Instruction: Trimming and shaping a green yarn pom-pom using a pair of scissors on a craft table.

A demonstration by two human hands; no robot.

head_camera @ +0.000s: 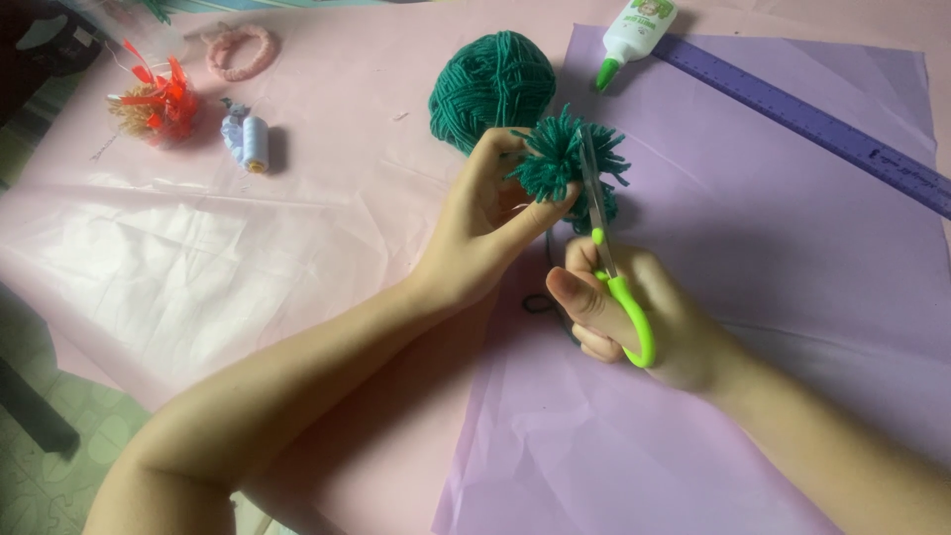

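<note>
Both forearms and each hand (485,223) are bare, no sleeves.

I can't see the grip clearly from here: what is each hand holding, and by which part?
The left hand pinches the green pom-pom at its lower side; the right hand holds the scissors by their green handle loops.

A table (327,198) draped in glossy pale pink sheeting fills most of the space, catching soft, even light that glares white at the left. Beyond its left edge lies a greenish patterned floor (59,466), perhaps tiled.
</note>
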